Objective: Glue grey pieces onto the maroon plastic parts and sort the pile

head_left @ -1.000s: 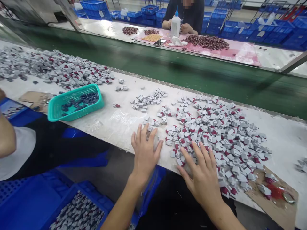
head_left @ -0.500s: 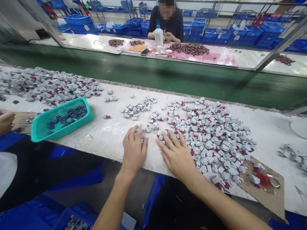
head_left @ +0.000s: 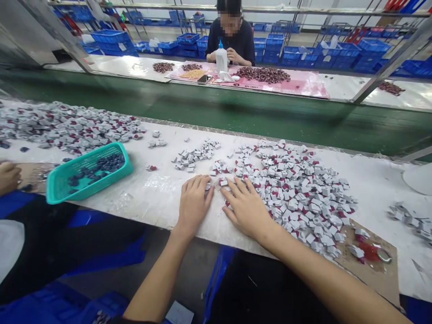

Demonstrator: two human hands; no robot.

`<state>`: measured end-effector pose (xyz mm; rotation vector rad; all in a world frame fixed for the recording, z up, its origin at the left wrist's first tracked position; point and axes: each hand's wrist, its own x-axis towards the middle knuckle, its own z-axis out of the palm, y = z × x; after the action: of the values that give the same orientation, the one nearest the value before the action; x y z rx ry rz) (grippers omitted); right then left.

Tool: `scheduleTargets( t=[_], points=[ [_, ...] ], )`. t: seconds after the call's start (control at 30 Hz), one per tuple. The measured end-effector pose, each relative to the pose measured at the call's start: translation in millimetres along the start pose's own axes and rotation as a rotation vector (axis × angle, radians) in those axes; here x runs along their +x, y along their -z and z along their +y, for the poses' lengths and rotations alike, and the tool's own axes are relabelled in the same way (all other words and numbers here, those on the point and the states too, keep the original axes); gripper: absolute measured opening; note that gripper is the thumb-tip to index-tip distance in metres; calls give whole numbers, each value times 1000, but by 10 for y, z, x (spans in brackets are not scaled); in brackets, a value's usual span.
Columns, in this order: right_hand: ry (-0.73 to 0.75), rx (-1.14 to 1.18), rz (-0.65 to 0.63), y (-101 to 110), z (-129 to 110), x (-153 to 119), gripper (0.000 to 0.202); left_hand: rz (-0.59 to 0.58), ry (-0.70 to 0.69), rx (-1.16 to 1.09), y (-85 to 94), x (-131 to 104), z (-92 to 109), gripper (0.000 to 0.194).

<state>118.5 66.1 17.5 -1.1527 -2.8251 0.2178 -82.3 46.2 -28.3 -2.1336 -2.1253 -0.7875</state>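
Palm down at the front of the white tabletop, my left hand (head_left: 193, 204) has its fingers stretched forward and its thumb apart. Small pale-grey blocky pieces lie at its fingertips and thumb, partly covered by the hand. My right hand (head_left: 248, 208) is flat with fingers spread, resting on the left edge of a large pile of grey-white pieces with dark-red parts (head_left: 297, 189). Between the two hands is a narrow gap with a few pieces at its far end. Just beyond my left hand lies a smaller group of plain grey pieces (head_left: 195, 155).
A teal basket (head_left: 89, 191) with dark pieces stands at left, near another person's hand (head_left: 9, 177). Behind it spreads another grey-and-red pile (head_left: 67, 126). A cardboard sheet (head_left: 381, 274) bears red liquid and a metal ring. Across the green strip (head_left: 236, 114) sits a co-worker (head_left: 231, 38).
My left hand has slid a little to the right and my right hand slightly to the left, so the gap between them is narrower. The view has tilted slightly.
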Motion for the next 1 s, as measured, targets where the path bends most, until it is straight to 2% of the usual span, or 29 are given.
scheduleTargets(
  t=[0.1, 0.23, 0.37, 0.53, 0.67, 0.8, 1.0],
  points=[
    [-23, 0, 40, 26, -18, 63, 57, 24, 20, -11, -21, -34, 8, 23],
    [-14, 27, 21, 46, -23, 329, 64, 44, 51, -11, -46, -33, 15, 25],
    [-23, -5, -37, 109, 60, 458, 55, 57, 77, 0, -56, -37, 26, 35],
    [-82, -15, -2, 222, 173, 379, 45, 43, 87, 0, -66, -6, 71, 38],
    [-60, 44, 28, 242, 213, 482, 45, 35, 94, -18, -71, 47, 102, 39],
    [-114, 59, -47, 243, 266, 661, 45, 28, 80, -36, -73, 68, 150, 34],
    [-123, 25, -36, 284, 342, 858, 30, 46, 100, -54, -76, 59, 207, 25]
  ],
)
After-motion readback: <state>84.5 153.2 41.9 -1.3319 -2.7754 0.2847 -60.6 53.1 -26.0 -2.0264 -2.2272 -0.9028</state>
